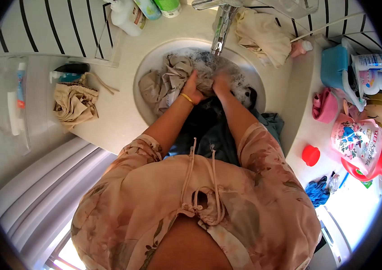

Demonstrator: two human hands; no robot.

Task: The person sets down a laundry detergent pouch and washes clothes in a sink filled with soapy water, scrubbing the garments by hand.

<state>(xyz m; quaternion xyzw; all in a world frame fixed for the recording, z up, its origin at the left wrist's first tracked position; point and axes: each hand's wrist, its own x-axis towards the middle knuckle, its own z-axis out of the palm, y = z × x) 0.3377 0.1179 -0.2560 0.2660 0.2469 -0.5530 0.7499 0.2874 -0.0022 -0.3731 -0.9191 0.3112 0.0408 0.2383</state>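
A wet beige garment (161,83) lies bunched in the round white sink (142,105) among soapy suds. My left hand (193,90), with a yellow bangle at the wrist, is closed on a fold of it. My right hand (221,84) is closed at the same cloth, just under the faucet (220,33); motion blurs it, and its fingers are partly hidden. Below both hands, dark wet clothing (206,119) fills the front of the sink. A dark green cloth (270,123) hangs over the rim at the right.
Beige cloth (76,103) sits on the left counter, and a cream cloth (263,36) is heaped behind the sink. Bottles (128,18) stand at the back left. On the right ledge are a blue container (335,65), a detergent pouch (357,139) and a red cap (311,155).
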